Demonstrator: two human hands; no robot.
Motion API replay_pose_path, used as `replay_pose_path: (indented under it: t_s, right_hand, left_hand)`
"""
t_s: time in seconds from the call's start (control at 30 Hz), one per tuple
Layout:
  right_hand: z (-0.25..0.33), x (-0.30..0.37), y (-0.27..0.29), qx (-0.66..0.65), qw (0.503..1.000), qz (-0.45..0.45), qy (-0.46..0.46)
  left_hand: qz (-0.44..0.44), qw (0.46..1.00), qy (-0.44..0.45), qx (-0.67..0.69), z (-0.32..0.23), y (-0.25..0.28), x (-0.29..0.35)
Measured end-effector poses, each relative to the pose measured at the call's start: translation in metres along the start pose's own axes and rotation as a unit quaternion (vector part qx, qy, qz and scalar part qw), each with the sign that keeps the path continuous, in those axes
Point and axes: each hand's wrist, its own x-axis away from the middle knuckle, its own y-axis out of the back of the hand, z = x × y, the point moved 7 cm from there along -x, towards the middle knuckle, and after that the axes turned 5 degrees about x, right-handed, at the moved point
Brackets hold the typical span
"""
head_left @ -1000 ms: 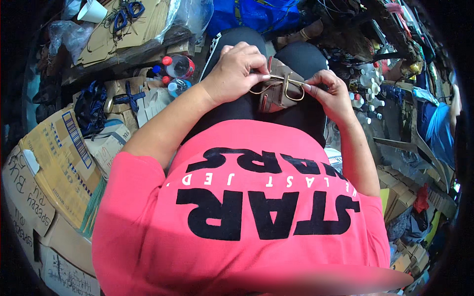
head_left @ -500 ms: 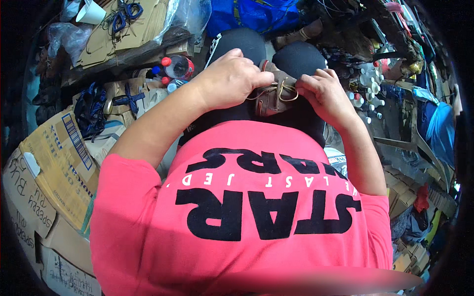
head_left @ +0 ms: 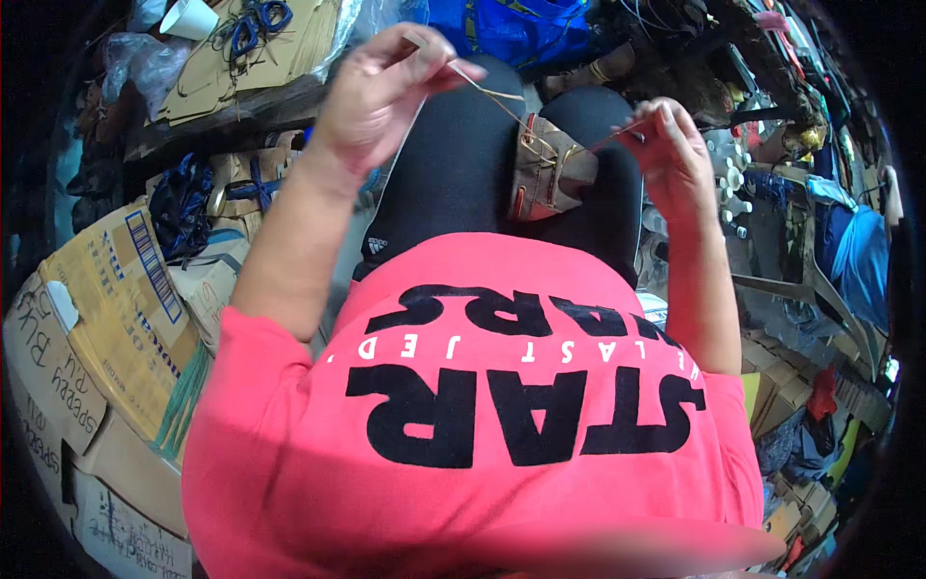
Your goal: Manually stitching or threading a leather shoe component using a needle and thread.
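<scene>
Shoe, one, brown with reddish trim: we find it on the wearer's lap, between the two thighs. Remaining items we enter from largest down.

Shirt, one: bright pink, large black lettering across the front. Trousers, one pair: black, both knees bent beneath the shoe. Box, one: yellowish-brown cardboard, at the left, among other cartons. Bag, one: blue, shiny, beyond the knees. Cloth, one: blue, hanging at the right.

Left hand: raised above and to the left of the shoe; we record thumb and fingers pinching one length of the lace. Right hand: just right of the shoe, thumb and forefinger pinching the other length. We note both hands apart from the shoe's body.

Cup, one: white, upper left. Lace, one: thin, tan; we trace it crossing the shoe's front and running outward to each hand.
</scene>
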Motion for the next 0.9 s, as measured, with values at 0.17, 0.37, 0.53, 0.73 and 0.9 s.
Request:
replay_pose_path:
  t_s: [0.17,0.37,0.53,0.73,0.9]
  right_hand:
    - [0.0,0.005,-0.006,-0.011,0.999,0.019,-0.041]
    - [0.017,0.036,0.084,0.12,0.987,-0.1,-0.023]
    - [0.03,0.026,0.023,0.407,0.913,-0.012,0.019]
    - [0.024,0.028,-0.044,0.622,0.773,0.096,0.076]
    - [0.025,0.025,-0.035,0.669,0.736,0.062,0.084]
  left_hand:
    - [0.079,0.969,0.083,0.22,0.022,-0.008,0.002]
    - [0.018,0.991,0.112,0.072,0.038,0.052,0.018]
    - [0.153,0.928,0.006,-0.34,0.046,-0.01,-0.018]
    - [0.346,0.778,-0.014,-0.524,0.076,-0.05,-0.048]
    - [0.427,0.736,0.089,-0.518,0.088,-0.07,-0.054]
